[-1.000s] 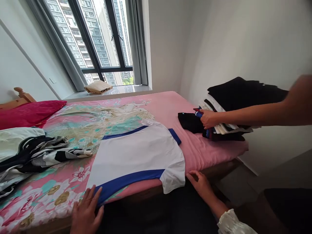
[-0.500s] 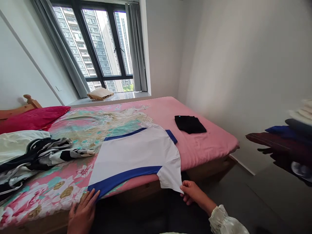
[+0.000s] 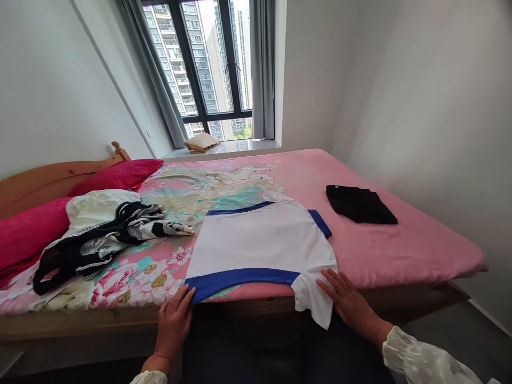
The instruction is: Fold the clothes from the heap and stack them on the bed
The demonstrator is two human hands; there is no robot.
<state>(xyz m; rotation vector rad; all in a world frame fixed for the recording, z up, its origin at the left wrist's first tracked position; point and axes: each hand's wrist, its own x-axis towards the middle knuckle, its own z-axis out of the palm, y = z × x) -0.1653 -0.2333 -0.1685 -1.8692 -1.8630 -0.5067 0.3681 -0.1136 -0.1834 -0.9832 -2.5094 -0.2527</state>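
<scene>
Your big white shirt with blue bands (image 3: 256,242) lies spread flat on the bed with a smooth pink sheet (image 3: 424,256). The shirt's cloth looks thin and soft, with small wrinkles near the sleeve. One curved blue band runs down each long side, and a short blue piece pokes out at its right end. The near white sleeve (image 3: 314,298) hangs over the bed's edge.

Your left hand (image 3: 175,314) rests on the shirt's bottom corner, fingers straight and close together. Your right hand (image 3: 346,298) touches the near sleeve, fingers stretched out and a bit apart, not gripping.

To the right of the shirt, just past its end, is a folded black cloth (image 3: 360,205), almost a square. A tiny blue-green mark (image 3: 336,186) sits on its corner, too small to read.

To the left of the shirt is a crumpled heap of black and white striped cloth (image 3: 104,245), with puffy cream cloth (image 3: 102,205) behind it. Printed flowers (image 3: 116,285) show on the bedding left of the shirt too. Farther left are shiny red pillows (image 3: 32,229) and a curved wooden headboard (image 3: 56,178).
</scene>
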